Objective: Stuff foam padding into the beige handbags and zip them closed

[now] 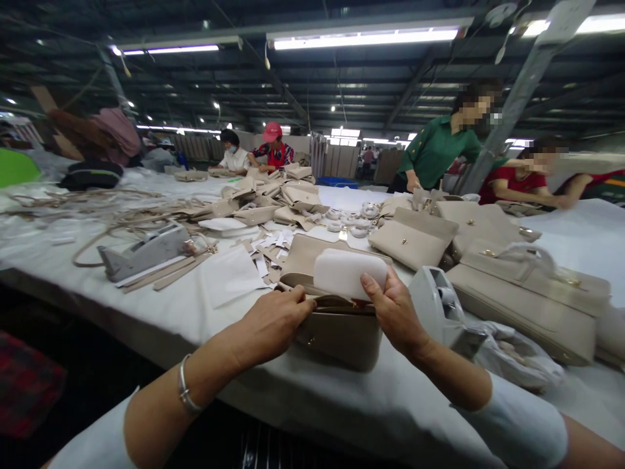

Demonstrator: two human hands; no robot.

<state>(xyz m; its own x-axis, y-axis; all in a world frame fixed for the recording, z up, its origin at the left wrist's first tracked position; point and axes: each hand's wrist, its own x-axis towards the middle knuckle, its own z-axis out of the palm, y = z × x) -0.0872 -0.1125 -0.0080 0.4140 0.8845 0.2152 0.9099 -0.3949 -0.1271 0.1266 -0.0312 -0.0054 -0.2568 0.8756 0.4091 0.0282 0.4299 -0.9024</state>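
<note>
A beige handbag [342, 339] stands at the table's front edge with its flap raised behind and its mouth parted. My left hand [276, 322] is closed on the bag's upper left rim, fingers curled over the edge. In my right hand [398, 312] is a white rounded foam sheet [346, 273], pinched between thumb and fingers. The sheet is upright over the bag's opening, in front of the raised flap; whether its lower edge is inside the bag I cannot tell. The fingertips behind the sheet are hidden.
A grey tape dispenser [146, 251] lies left, and another tape dispenser [439, 306] stands close beside my right hand. Finished-looking beige bags [532, 299] crowd the right. Beige pieces [263, 202] are heaped ahead. A plastic bag [517, 355] sits front right. Several co-workers [439, 153] are across the table.
</note>
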